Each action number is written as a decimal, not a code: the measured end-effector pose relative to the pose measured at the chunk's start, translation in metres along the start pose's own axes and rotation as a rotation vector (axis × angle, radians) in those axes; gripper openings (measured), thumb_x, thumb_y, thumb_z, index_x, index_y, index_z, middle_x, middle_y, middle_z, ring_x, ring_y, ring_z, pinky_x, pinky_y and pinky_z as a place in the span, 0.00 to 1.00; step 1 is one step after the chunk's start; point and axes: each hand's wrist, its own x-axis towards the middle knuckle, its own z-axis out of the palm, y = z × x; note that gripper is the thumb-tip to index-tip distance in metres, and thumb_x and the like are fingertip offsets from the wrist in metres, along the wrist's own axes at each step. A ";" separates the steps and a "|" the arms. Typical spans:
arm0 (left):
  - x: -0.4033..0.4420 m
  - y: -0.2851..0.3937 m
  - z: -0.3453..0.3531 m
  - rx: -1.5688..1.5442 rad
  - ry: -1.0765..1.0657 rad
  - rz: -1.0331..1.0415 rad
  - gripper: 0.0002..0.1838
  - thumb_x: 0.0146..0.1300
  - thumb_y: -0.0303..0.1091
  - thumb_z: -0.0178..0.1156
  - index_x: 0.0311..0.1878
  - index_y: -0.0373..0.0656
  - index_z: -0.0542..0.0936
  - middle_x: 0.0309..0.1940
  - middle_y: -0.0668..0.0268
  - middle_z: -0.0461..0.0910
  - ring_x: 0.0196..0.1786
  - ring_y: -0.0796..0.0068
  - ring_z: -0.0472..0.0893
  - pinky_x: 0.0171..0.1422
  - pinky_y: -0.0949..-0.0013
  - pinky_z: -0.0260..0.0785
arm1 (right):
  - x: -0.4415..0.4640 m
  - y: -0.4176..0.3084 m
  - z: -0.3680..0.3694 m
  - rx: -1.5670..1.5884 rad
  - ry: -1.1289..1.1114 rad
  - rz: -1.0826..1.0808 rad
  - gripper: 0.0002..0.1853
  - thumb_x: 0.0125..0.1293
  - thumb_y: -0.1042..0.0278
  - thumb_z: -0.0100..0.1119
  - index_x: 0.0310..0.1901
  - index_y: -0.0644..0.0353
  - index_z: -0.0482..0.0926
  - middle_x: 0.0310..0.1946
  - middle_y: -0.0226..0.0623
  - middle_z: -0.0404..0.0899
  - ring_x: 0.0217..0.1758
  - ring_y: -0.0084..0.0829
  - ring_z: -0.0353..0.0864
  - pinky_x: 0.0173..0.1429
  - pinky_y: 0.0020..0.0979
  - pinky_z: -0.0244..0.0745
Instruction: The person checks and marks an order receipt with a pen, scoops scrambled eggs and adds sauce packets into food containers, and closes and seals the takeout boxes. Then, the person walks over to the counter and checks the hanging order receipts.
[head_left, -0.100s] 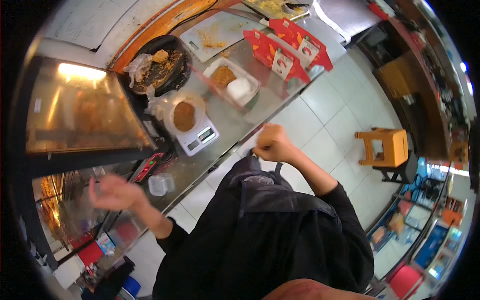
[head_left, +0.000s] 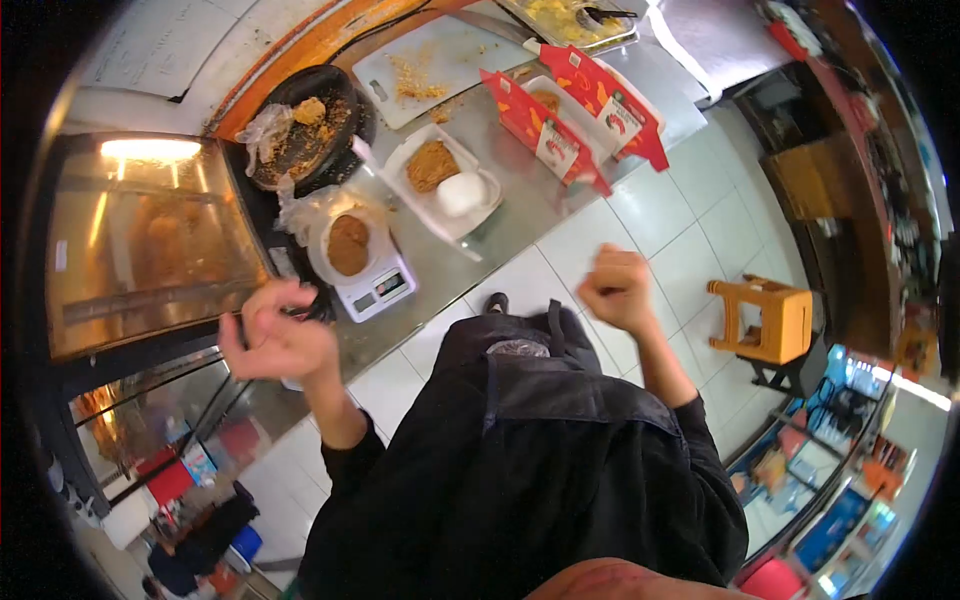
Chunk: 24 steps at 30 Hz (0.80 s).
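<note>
My left hand (head_left: 282,335) hovers over the near left end of the counter, fingers loosely bent and apart, with nothing seen in it. Beyond it stands a white digital scale (head_left: 375,293), bearing a bowl with a brown, crumbly patty-like food (head_left: 348,245). Over the floor in front of the counter, my right hand (head_left: 615,288) is curled into a loose fist, slightly blurred, touching nothing. A white lidded takeaway box (head_left: 480,218) lies between the scale and two red printed cartons (head_left: 545,135); it holds brown food (head_left: 432,166) and a white rounded lump (head_left: 462,194).
A dark pan (head_left: 300,150) with crumbs and a plastic bag sits at the back left. Behind the box lies a white cutting board (head_left: 440,65) with crumbs. A lit glass warming cabinet (head_left: 150,245) stands left; a yellow stool (head_left: 765,320) is on the floor at right.
My left hand has moved up and right, closer to the scale, and now covers most of a clear plastic tub. My right hand has shifted right. The whole view has moved slightly.
</note>
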 end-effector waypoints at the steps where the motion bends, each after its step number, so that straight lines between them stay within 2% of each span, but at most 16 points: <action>1: 0.000 0.018 0.083 -0.019 -0.064 -0.018 0.17 0.69 0.31 0.47 0.56 0.31 0.58 0.41 0.43 0.73 0.30 0.62 0.80 0.41 0.63 0.78 | 0.009 0.016 -0.039 -0.023 0.054 0.043 0.12 0.34 0.83 0.56 0.09 0.59 0.63 0.08 0.32 0.58 0.12 0.31 0.56 0.22 0.31 0.55; 2: 0.000 0.029 0.118 -0.010 -0.131 -0.081 0.19 0.67 0.28 0.48 0.57 0.31 0.58 0.43 0.43 0.73 0.33 0.60 0.82 0.43 0.63 0.78 | 0.023 0.040 -0.074 -0.048 0.114 0.068 0.12 0.35 0.85 0.55 0.09 0.60 0.63 0.08 0.32 0.56 0.12 0.29 0.55 0.22 0.31 0.53; 4: 0.004 0.061 0.185 -0.020 -0.101 -0.166 0.12 0.61 0.19 0.47 0.48 0.26 0.67 0.42 0.47 0.74 0.49 0.49 0.80 0.53 0.57 0.75 | 0.049 0.084 -0.137 -0.020 0.240 0.071 0.14 0.36 0.87 0.52 0.10 0.60 0.58 0.09 0.29 0.52 0.14 0.22 0.51 0.21 0.27 0.48; 5: -0.002 0.070 0.207 0.093 -0.167 -0.099 0.19 0.57 0.19 0.48 0.53 0.27 0.64 0.54 0.44 0.66 0.56 0.46 0.75 0.61 0.53 0.70 | 0.065 0.103 -0.164 -0.041 0.267 0.129 0.16 0.38 0.89 0.49 0.12 0.59 0.54 0.11 0.26 0.49 0.16 0.20 0.48 0.23 0.26 0.45; 6: -0.013 0.078 0.231 0.134 -0.169 -0.046 0.24 0.55 0.18 0.50 0.57 0.30 0.60 0.58 0.44 0.62 0.61 0.47 0.69 0.65 0.52 0.64 | 0.079 0.124 -0.186 -0.059 0.293 0.191 0.18 0.40 0.92 0.46 0.14 0.58 0.49 0.13 0.24 0.47 0.18 0.19 0.45 0.24 0.26 0.42; 8: -0.031 0.096 0.276 0.160 -0.176 -0.175 0.28 0.57 0.19 0.53 0.60 0.33 0.56 0.60 0.46 0.60 0.64 0.48 0.66 0.67 0.52 0.60 | 0.108 0.169 -0.221 -0.070 0.266 0.231 0.19 0.40 0.92 0.47 0.16 0.58 0.49 0.15 0.23 0.47 0.20 0.17 0.45 0.25 0.24 0.38; 10: -0.049 0.111 0.317 0.122 -0.142 -0.441 0.29 0.58 0.23 0.58 0.61 0.36 0.57 0.61 0.50 0.61 0.67 0.52 0.63 0.68 0.53 0.57 | 0.135 0.207 -0.245 -0.122 0.204 0.247 0.20 0.41 0.91 0.48 0.16 0.58 0.49 0.15 0.24 0.46 0.21 0.16 0.45 0.24 0.24 0.37; 11: -0.056 0.117 0.332 0.074 -0.137 -0.599 0.31 0.58 0.24 0.59 0.62 0.37 0.57 0.62 0.51 0.61 0.68 0.54 0.63 0.68 0.53 0.56 | 0.146 0.228 -0.253 -0.142 0.165 0.225 0.17 0.42 0.83 0.52 0.13 0.59 0.52 0.12 0.22 0.48 0.18 0.13 0.45 0.21 0.23 0.39; 12: -0.064 0.122 0.345 0.025 -0.120 -0.759 0.32 0.58 0.25 0.60 0.63 0.39 0.56 0.64 0.52 0.62 0.69 0.56 0.62 0.69 0.53 0.56 | 0.152 0.243 -0.257 -0.097 0.128 0.258 0.17 0.43 0.83 0.52 0.13 0.59 0.53 0.12 0.22 0.48 0.18 0.13 0.46 0.21 0.23 0.39; 13: -0.072 0.124 0.356 -0.049 -0.042 -0.846 0.30 0.58 0.25 0.61 0.62 0.39 0.60 0.61 0.56 0.64 0.65 0.60 0.65 0.68 0.55 0.58 | 0.157 0.254 -0.261 -0.055 0.093 0.290 0.17 0.43 0.83 0.53 0.13 0.59 0.53 0.12 0.22 0.49 0.18 0.13 0.46 0.21 0.23 0.39; 16: -0.067 0.150 0.371 0.499 -0.195 -0.537 0.23 0.58 0.26 0.62 0.56 0.37 0.67 0.55 0.58 0.69 0.58 0.63 0.69 0.63 0.58 0.61 | 0.164 0.273 -0.259 0.066 -0.005 0.345 0.18 0.49 0.80 0.58 0.13 0.60 0.58 0.11 0.22 0.53 0.18 0.12 0.50 0.21 0.22 0.44; 17: -0.061 0.162 0.380 0.560 -0.285 -0.378 0.13 0.58 0.30 0.62 0.46 0.37 0.76 0.42 0.61 0.76 0.50 0.65 0.71 0.53 0.62 0.63 | 0.164 0.277 -0.257 0.075 -0.041 0.373 0.18 0.50 0.79 0.59 0.13 0.61 0.59 0.11 0.22 0.54 0.18 0.13 0.52 0.21 0.22 0.45; 20: -0.056 0.178 0.413 0.809 -0.874 -0.543 0.10 0.55 0.36 0.62 0.34 0.38 0.80 0.32 0.63 0.79 0.46 0.62 0.71 0.50 0.59 0.60 | 0.160 0.278 -0.259 0.064 -0.161 0.391 0.18 0.53 0.77 0.62 0.14 0.62 0.61 0.11 0.23 0.57 0.18 0.13 0.54 0.21 0.21 0.50; 23: -0.103 0.140 0.420 1.199 -0.916 -0.349 0.11 0.52 0.39 0.61 0.27 0.40 0.81 0.26 0.63 0.78 0.44 0.61 0.70 0.49 0.54 0.56 | 0.163 0.274 -0.261 0.068 -0.236 0.318 0.19 0.55 0.75 0.63 0.14 0.63 0.63 0.10 0.25 0.59 0.17 0.14 0.56 0.21 0.22 0.53; 24: -0.111 0.133 0.424 1.197 -0.944 -0.373 0.11 0.52 0.39 0.61 0.27 0.40 0.81 0.27 0.63 0.78 0.45 0.61 0.70 0.51 0.53 0.55 | 0.163 0.277 -0.263 0.054 -0.243 0.309 0.19 0.55 0.74 0.63 0.14 0.63 0.63 0.10 0.25 0.58 0.17 0.14 0.56 0.21 0.22 0.53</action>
